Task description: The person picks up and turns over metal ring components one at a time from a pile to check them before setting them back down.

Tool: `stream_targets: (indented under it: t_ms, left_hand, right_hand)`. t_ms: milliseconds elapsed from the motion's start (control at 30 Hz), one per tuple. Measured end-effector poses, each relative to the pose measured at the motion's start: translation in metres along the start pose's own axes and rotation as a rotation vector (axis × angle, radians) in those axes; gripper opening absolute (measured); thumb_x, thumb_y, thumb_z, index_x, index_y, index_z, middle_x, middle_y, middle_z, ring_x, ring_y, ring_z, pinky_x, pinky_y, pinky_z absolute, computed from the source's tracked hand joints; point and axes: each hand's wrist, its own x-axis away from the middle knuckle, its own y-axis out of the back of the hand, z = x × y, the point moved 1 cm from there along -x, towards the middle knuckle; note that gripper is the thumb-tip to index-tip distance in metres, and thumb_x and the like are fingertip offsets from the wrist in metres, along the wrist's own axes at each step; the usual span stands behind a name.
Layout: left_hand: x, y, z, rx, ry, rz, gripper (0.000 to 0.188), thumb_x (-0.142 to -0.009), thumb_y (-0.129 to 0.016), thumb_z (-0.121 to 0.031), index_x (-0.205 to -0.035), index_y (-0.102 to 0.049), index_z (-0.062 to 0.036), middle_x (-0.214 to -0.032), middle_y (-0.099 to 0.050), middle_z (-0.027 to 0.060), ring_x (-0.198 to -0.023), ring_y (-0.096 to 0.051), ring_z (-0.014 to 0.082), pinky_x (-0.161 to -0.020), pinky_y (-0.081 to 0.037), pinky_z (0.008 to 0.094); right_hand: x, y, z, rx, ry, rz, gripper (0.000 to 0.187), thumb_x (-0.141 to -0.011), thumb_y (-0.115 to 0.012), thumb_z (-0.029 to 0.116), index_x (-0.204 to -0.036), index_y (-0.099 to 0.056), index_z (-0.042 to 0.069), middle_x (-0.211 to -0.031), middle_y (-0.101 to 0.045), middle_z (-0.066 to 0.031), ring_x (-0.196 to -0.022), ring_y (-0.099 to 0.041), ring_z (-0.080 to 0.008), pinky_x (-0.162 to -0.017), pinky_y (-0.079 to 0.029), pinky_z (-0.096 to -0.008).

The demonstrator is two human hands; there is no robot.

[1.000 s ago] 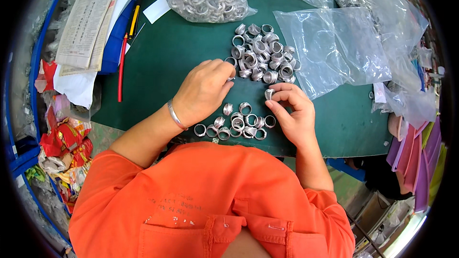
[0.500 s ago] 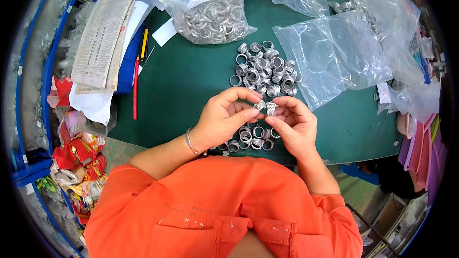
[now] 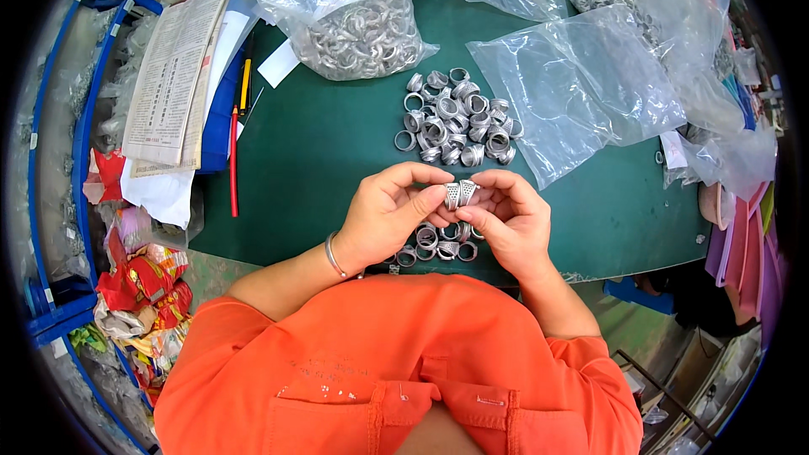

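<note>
My left hand (image 3: pixel 386 212) pinches a silver-grey metal ring (image 3: pixel 452 196) between thumb and fingers. A second ring (image 3: pixel 467 191), its face patterned with small dark holes, sits in the grip of my right hand (image 3: pixel 517 221). The two rings are side by side and seem to touch. Just beyond my hands lies a heap of similar rings (image 3: pixel 455 118) on the green table (image 3: pixel 329 143). Nearer to me, a smaller group of rings (image 3: pixel 427 238) is partly hidden below my hands.
A clear plastic bag full of rings (image 3: pixel 362 34) stands at the back. A flat clear bag (image 3: pixel 581 84) lies to the right of the heap. At the left are a red pencil (image 3: pixel 234 164), a yellow pencil (image 3: pixel 245 84) and printed sheets (image 3: pixel 177 76). Blue shelving (image 3: pixel 84 126) borders the table's left.
The two rings, apart before, have come together side by side as my hands closed the gap. The whole view has shifted slightly.
</note>
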Motion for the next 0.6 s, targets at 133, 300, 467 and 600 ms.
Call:
stream_targets:
  t_ms: [133,300,467,600]
  left_hand:
    - [0.0007,-0.0001,-0.0003,0.010,0.016,-0.023,0.021,-0.090,-0.058,-0.006,-0.108,-0.056,0.0039,-0.094,-0.065,0.0111,-0.081,-0.065,0.0140,-0.073,-0.054,0.0255]
    - [0.0005,-0.0018,0.0035,-0.013,-0.132,-0.028,0.024,-0.083,-0.063,0.004,-0.107,-0.057,0.0022,-0.102,-0.062,0.0105,-0.091,-0.062,0.0156,-0.079,-0.053,0.0269]
    - [-0.0011,-0.0003,0.0030,-0.137,-0.222,-0.027,0.028,-0.079,-0.065,0.008,-0.106,-0.059,0.0014,-0.111,-0.057,0.0101,-0.097,-0.060,0.0163,-0.083,-0.052,0.0282]
    - [-0.0014,0.0008,0.0053,-0.270,-0.337,0.007,0.028,-0.079,-0.065,0.009,-0.105,-0.059,0.0032,-0.117,-0.053,0.0123,-0.099,-0.059,0.0181,-0.085,-0.052,0.0297]
  right_hand:
    - [0.0002,0.0011,-0.0016,0.044,0.006,0.018,0.030,-0.077,-0.067,-0.007,-0.105,-0.056,-0.006,-0.097,-0.058,-0.0097,-0.084,-0.062,-0.0146,-0.077,-0.054,-0.0269]
    - [-0.0027,-0.0003,-0.0017,0.144,0.203,0.040,0.026,-0.078,-0.066,-0.008,-0.102,-0.057,-0.004,-0.108,-0.053,-0.0128,-0.091,-0.060,-0.0154,-0.075,-0.053,-0.0260]
    - [-0.0018,0.0019,-0.0020,0.098,0.237,0.010,0.021,-0.079,-0.064,-0.007,-0.099,-0.058,-0.003,-0.110,-0.052,-0.0129,-0.093,-0.058,-0.0147,-0.078,-0.049,-0.0253]
    - [-0.0008,0.0029,-0.0025,0.126,0.252,0.037,0.017,-0.080,-0.064,-0.007,-0.095,-0.059,-0.002,-0.110,-0.051,-0.0134,-0.096,-0.056,-0.0155,-0.082,-0.047,-0.0264]
